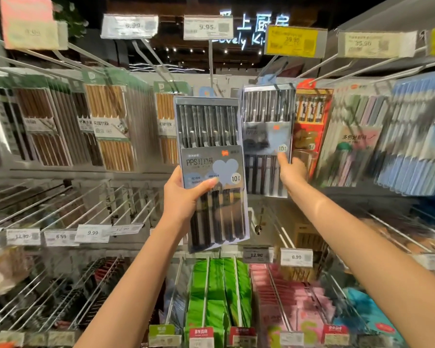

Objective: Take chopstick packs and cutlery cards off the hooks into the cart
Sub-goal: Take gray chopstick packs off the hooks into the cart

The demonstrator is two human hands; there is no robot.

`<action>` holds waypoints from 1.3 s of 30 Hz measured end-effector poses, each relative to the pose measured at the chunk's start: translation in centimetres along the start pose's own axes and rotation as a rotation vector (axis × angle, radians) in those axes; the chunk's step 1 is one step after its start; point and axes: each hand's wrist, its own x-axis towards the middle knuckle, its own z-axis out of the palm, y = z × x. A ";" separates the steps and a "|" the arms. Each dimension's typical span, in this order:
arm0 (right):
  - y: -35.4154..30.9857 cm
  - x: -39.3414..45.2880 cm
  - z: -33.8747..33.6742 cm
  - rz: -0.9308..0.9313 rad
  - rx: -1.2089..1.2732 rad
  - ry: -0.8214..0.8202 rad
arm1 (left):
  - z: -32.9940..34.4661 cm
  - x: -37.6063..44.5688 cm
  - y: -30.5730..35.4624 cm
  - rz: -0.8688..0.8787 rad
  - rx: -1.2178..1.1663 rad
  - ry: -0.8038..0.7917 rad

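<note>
Grey card and clear plastic make up the chopstick pack (211, 172) held nearest the camera, free of any hook, in front of the shelving. It is judged light and fairly stiff, a flat boxed card with a glossy face likely to slip if pinched only at an edge; a grip across the middle, over the printed band, looks soundest. The left hand (183, 194) is clamped on it there, thumb laid across the front, fingers wrapped behind and hidden. Farther in, a second grey pack (266, 136) is seen hanging on its hook (274, 71), beside the red packs (309, 126). The right hand (290, 172) is raised to its lower half; the thumb (283, 158) is pressed on the face and the fingers appear curled behind the right edge, though blur leaves the grip uncertain. A lift along the hook would be needed. No cart is in view.
</note>
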 end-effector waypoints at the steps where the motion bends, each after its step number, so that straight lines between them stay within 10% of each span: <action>1: 0.1 -0.5 0.0 0.037 -0.059 0.002 | 0.2 0.0 -0.1 -0.009 0.001 -0.011; 9: 2.4 -8.3 0.2 -0.226 0.306 -0.235 | 4.5 0.1 -1.4 0.041 0.021 -0.131; 18: 1.2 -6.6 -3.8 -0.261 0.437 -0.043 | 7.6 -0.1 -0.6 0.155 0.107 -0.482; 39: -0.3 -5.4 -5.1 -0.499 0.341 -0.003 | 9.1 -0.2 -2.7 0.215 0.029 -0.295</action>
